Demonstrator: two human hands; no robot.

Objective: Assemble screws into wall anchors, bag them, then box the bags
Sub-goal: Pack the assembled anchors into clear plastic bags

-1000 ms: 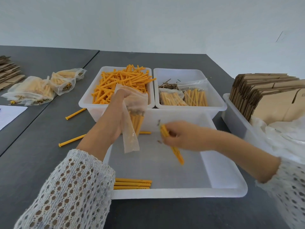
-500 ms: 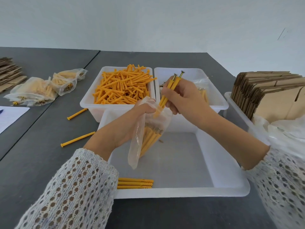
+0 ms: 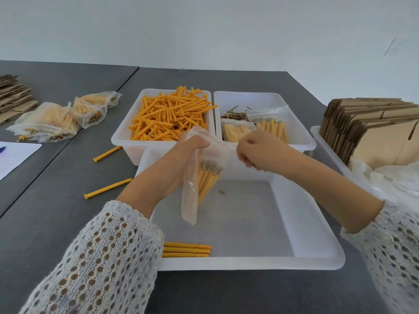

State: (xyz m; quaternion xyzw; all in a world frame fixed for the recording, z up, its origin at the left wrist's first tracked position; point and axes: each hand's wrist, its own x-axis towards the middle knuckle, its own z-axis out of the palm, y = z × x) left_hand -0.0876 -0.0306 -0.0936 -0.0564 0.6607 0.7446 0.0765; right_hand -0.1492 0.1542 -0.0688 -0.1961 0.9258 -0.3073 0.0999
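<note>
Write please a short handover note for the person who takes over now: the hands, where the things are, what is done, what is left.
Left hand grips the clear bag by its top, over the front tray; assembled anchors stand inside it.
Right hand pinches the bag's open edge.
Done: filled bags lie on the table at left, two more in the screw bin.
Left: seal this bag; three anchors wait in the front tray, two loose anchors on the table, many in the anchor bin. Flat boxes at right are unfolded.
</note>
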